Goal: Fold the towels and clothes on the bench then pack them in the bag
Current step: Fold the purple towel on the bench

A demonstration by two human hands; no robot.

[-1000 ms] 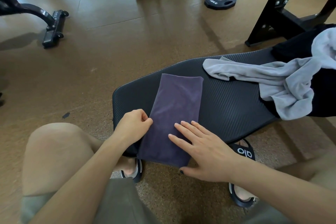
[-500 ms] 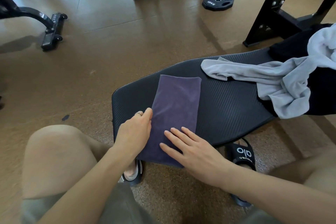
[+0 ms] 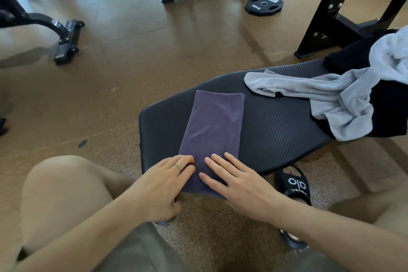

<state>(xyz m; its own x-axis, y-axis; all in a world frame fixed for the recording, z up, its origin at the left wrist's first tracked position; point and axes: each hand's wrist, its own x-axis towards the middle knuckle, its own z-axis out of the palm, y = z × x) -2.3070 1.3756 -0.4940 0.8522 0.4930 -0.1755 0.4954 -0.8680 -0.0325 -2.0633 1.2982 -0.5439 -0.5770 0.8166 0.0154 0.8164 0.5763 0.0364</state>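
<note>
A purple towel (image 3: pixel 212 130), folded into a long strip, lies across the near end of the black ribbed bench (image 3: pixel 276 130). My left hand (image 3: pixel 161 185) rests on its near left corner with the fingers fairly straight. My right hand (image 3: pixel 240 181) lies flat on the near end of the strip, fingers spread. A crumpled grey towel (image 3: pixel 326 97) sprawls over the right part of the bench, partly on top of a black garment (image 3: pixel 388 104). No bag is in view.
A black weight plate (image 3: pixel 263 5) lies on the brown floor beyond the bench. A black rack post (image 3: pixel 326 13) stands at the right, other gym frames at the back and left. My knees and a black slide sandal (image 3: pixel 293 183) are close to the bench's front edge.
My left hand uncurled from the towel's left edge and slid down to its near corner. My right hand also moved toward the near end. The towel stayed put.
</note>
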